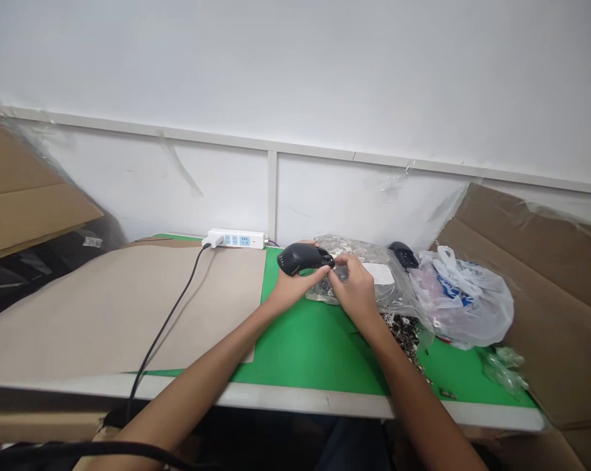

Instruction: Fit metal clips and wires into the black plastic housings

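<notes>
My left hand [294,289] holds a black handheld scanner [301,259] from below, its body curving over my fingers. My right hand [355,288] pinches at the scanner's front end, and the fingers hide what lies there. Behind both hands, a clear plastic bag of small metal parts [354,265] lies on the green mat [308,347]. A white label [378,273] is stuck on that bag. A second black device [403,255] sits just beyond it, near the wall.
A white plastic bag [465,304] and loose metal parts [403,333] lie to the right. Kraft paper [119,307] covers the left of the bench, crossed by a black cable [172,320] from a white power strip [234,239]. Cardboard sheets [545,294] stand at the right.
</notes>
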### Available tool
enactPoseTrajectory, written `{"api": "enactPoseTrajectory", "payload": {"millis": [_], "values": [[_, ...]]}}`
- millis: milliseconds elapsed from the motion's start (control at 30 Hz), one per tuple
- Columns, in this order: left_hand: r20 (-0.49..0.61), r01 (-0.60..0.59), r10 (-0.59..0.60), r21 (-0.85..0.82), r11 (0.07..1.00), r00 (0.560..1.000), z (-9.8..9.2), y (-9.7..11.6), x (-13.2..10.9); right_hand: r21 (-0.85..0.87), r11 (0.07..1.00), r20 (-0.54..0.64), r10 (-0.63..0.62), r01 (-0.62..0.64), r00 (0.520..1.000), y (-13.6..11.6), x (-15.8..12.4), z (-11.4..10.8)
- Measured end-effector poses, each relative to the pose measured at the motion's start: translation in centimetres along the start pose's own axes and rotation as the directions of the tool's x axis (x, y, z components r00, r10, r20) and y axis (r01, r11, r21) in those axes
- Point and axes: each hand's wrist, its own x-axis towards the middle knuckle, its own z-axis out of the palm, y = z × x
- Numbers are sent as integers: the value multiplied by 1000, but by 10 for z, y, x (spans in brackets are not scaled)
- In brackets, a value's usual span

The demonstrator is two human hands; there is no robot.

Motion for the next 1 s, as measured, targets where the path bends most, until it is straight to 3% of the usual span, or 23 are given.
{"api": "enactPoseTrajectory", "payload": {"millis": [200, 700, 1000], "values": [[24, -43, 41, 84, 995, 999, 0, 5, -2, -13, 1000, -1, -27, 27, 1000, 1, -1, 2], [18, -43, 41, 69, 997, 999, 3, 3, -5, -131, 966, 43, -217, 221, 975, 5, -3, 3], [-27, -25, 28, 86, 996, 999, -1, 3, -3, -49, 991, -5, -128, 128, 992, 0, -4, 3]]}}
